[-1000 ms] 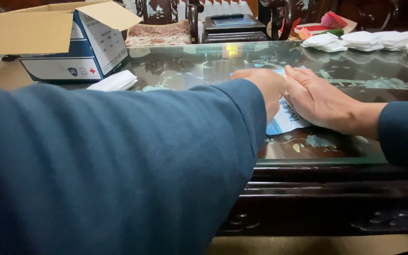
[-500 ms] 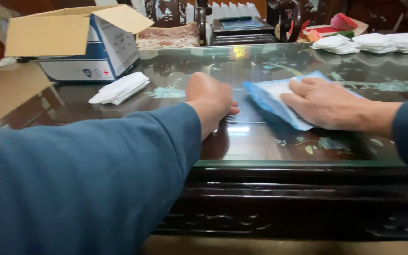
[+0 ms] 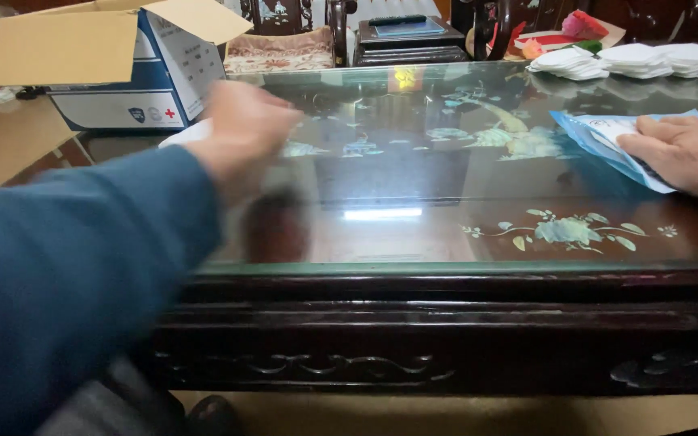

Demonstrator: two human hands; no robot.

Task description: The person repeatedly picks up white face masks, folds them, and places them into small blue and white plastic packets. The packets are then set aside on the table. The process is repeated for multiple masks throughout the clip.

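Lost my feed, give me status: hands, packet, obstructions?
Left hand blurred, empty-looking, near white folded item. Right hand flat on blue packet. Glass tabletop between them.

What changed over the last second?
The left hand left the blue-and-white packet and swung left toward the white folded piece by the cardboard box; it is blurred. The right hand stayed pressed flat on the packet.

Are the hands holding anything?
The right hand presses flat on a blue-and-white packet, its right end, not gripping. The left hand is blurred; whether it holds anything cannot be told.
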